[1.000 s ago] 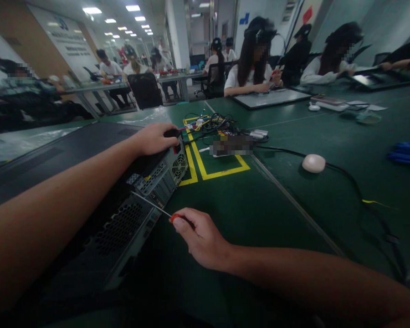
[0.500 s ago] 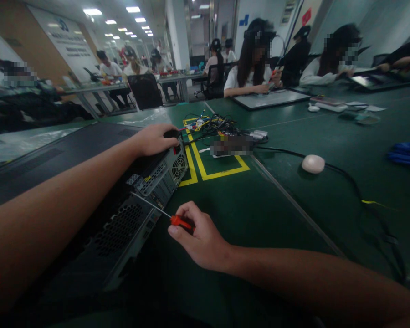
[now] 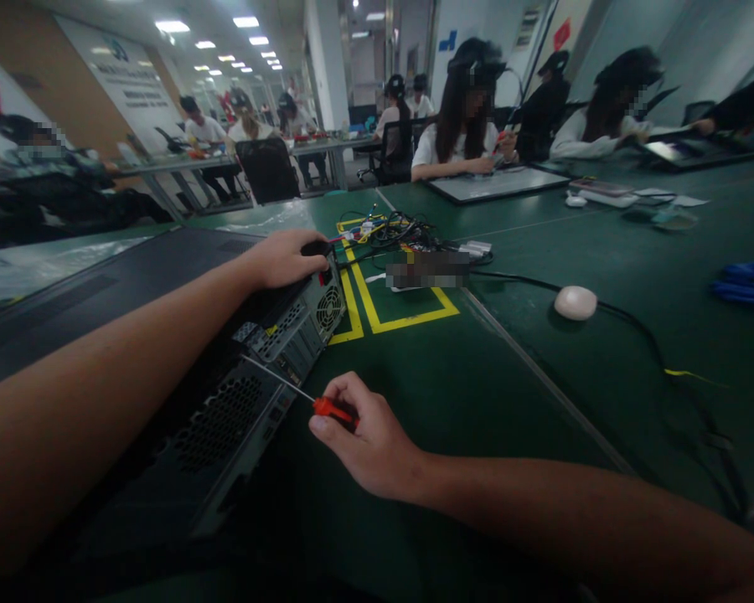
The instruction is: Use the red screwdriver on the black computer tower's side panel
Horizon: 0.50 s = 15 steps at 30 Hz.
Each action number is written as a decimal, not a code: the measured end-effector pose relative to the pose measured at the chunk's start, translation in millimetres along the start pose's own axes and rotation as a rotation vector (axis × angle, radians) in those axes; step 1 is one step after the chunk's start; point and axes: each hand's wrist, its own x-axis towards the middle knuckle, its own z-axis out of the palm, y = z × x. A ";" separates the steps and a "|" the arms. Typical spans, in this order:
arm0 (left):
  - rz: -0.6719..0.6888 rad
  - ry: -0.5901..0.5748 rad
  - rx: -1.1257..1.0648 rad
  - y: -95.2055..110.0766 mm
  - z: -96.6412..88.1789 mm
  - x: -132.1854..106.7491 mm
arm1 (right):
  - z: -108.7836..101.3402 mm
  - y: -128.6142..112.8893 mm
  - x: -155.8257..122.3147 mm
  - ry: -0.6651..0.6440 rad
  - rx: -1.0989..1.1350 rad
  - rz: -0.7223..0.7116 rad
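A black computer case (image 3: 116, 276) lies on its side at my left, its metal rear panel facing right with vents and a round fan grille (image 3: 330, 308). My left hand (image 3: 292, 256) rests over the case's far rear corner, fingers curled around the edge and thumb along the side. Closed around the orange-red handle of a screwdriver (image 3: 327, 407) is my right hand (image 3: 372, 435), in front of the rear panel. The thin shaft runs up and left, its tip at the panel's edge; whether it sits in a screw is too small to tell.
Beyond the case is a tangle of black cables (image 3: 408, 230) by yellow tape marks on the green table (image 3: 508, 402). A pale computer mouse (image 3: 575, 303) and a long black cable lie to the right, with blue material (image 3: 747, 283) farther over. A co-worker (image 3: 468, 126) sits across at a flat panel (image 3: 499, 182).
Both hands, the screwdriver and the case stay almost exactly where they were. Only a slight shift of the camera view shows, and a co-worker's arm at far right has moved a little.
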 end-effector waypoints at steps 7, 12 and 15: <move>-0.015 -0.020 0.015 1.4 -0.7 0.1 | 1.1 2.4 0.5 0.005 -0.012 -0.002; -0.011 -0.023 0.010 2.0 -0.5 -0.2 | 1.6 3.9 0.9 0.011 -0.004 -0.014; -0.011 -0.021 0.015 1.3 0.4 0.2 | 1.3 4.8 0.6 0.008 0.003 -0.016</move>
